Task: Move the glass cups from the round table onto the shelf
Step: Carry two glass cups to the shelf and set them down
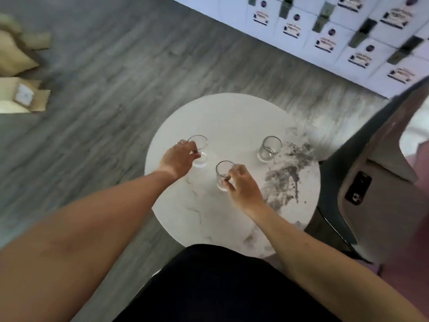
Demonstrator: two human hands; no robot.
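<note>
Three glass cups on the round table (232, 117), all upright. Left hand (177, 160) wraps the cup (199, 151) near the left edge, right hand (242, 185) pinches the middle cup (223, 175), probably to carry two at once. Third cup (269, 148) sits untouched toward the right edge. No shelf in sight.

Three glass cups stand on the round table (232, 117): one cup (199, 151) at its left side, one (223, 175) near its middle, one (269, 148) toward its right. Two hands are over the table, the left hand (178, 159) and the right hand (243, 187), each gripping one cup. Two cardboard boxes (21, 96) lie on the floor far left of the table.
</note>
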